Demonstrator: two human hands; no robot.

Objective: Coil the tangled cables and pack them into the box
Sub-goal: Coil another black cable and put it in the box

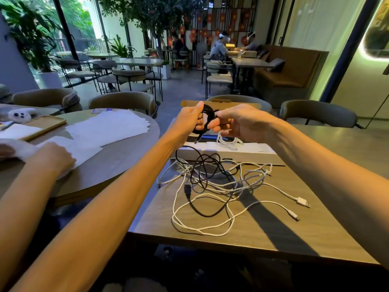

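Left hand [189, 121]: it is raised above the far part of the table, and its fingers and thumb are curled round the left side of the black coil.
Right hand [237, 123]: it is held just beside the left hand, with the fingers bent, and the right side of the same coil is pinched by the fingertips.
Black coil [207, 113]: a cable wound in several loops is held in the air between the two hands, above the box. One loose end with a plug [196, 141] hangs down from it toward the box.
Box [231, 154]: a long, low, open box is placed along the far edge of the table, its long side turned to the person. The raised lid [242, 105] is seen behind the hands.
White coil [226, 141]: a small wound white cable lies inside the box, under the right hand.
Tangled cables [210, 182]: white cables and one black cable are mixed in a loose heap in the middle of the table, just before the box. A loop of the black cable reaches up onto the near wall of the box.
White plugs [303, 201]: two white cable ends are spread out toward the right edge of the table, apart from the heap.
Black plug [187, 189]: it lies in the left part of the heap.
Table [273, 234]: a wooden rectangular top, crossed by dark shadows of the arms.
Round table [117, 163]: it stands to the left and is covered with white papers [105, 127]. The hand of another person [52, 158] rests on the papers.
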